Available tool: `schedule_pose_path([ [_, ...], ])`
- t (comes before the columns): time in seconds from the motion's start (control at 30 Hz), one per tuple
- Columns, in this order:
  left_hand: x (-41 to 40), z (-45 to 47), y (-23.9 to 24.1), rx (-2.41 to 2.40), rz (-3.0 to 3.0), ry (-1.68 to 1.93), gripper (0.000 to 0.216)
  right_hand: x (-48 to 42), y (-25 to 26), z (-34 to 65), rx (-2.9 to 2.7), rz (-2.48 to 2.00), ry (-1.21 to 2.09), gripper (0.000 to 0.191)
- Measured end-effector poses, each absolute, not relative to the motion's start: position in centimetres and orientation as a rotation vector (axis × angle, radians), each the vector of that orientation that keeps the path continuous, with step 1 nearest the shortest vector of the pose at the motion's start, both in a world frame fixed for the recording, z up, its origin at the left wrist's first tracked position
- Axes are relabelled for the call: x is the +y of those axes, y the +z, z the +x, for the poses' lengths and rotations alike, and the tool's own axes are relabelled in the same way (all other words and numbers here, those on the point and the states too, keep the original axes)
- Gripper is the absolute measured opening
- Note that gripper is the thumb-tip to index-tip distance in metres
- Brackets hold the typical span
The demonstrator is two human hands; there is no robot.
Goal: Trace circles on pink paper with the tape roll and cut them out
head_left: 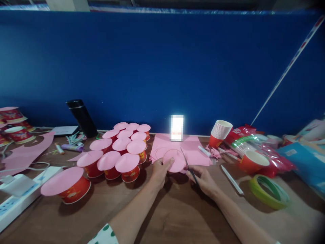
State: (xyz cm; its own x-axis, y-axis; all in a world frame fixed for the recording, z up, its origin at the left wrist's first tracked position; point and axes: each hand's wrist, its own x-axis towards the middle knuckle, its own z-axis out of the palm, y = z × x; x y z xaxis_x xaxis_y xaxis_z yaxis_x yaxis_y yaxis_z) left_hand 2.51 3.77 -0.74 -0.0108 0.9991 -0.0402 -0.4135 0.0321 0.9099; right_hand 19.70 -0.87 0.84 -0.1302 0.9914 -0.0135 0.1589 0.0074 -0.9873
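Between thumb and fingers, my left hand (163,169) pinches a pink paper circle (175,162) by its left edge. My right hand (201,178) grips a pair of dark scissors (191,171), their blades pointing up beside the circle's right edge. Whether the blades touch the paper, I cannot tell. Behind both hands lies a stack of pink paper sheets (191,144), with a drawn circle outline showing on the top one. To the left stand several upturned red paper cups (109,172), each topped with a pink paper disc (109,160).
A lit phone (177,128) stands behind the sheets. To the right are stacked paper cups (220,133), a white pen (232,180), green tape (269,191) and a red plastic package (269,152). On the left are a black bottle (82,118) and a white power strip (27,193).
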Motion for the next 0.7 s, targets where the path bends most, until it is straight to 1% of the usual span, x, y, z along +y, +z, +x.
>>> schedule_pose_path([
  [0.3, 3.64, 2.59, -0.57, 0.918, 0.866, 1.352, 0.04, -0.93, 0.92, 19.72, -1.434, -1.235, 1.242, 0.042],
  [0.7, 3.71, 2.52, -0.92, 0.917, 0.87, 1.357, 0.039, -0.94, 1.01, 19.71, -1.467, -1.244, 1.193, 0.048],
])
